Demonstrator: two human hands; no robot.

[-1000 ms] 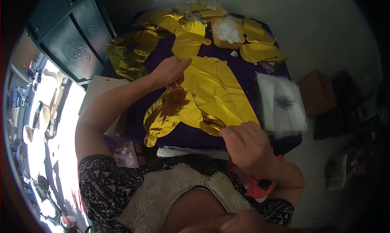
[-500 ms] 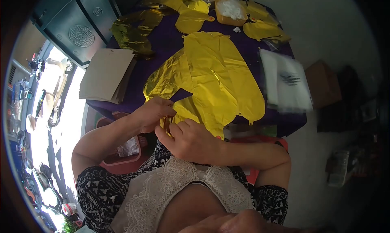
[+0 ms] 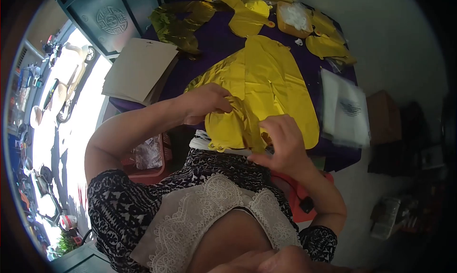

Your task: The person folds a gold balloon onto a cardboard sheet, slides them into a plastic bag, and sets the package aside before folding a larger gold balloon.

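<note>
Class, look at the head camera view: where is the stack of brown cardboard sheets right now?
The stack of brown cardboard sheets lies at the upper left of the head view, on the table's left edge, beside the crumpled gold foil and above the left hand.

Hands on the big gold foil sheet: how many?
2. Left hand grips the crinkled gold foil sheet at its near left edge; right hand pinches its near edge.

No readable text; only a round emblem on the dark green panel.
</note>
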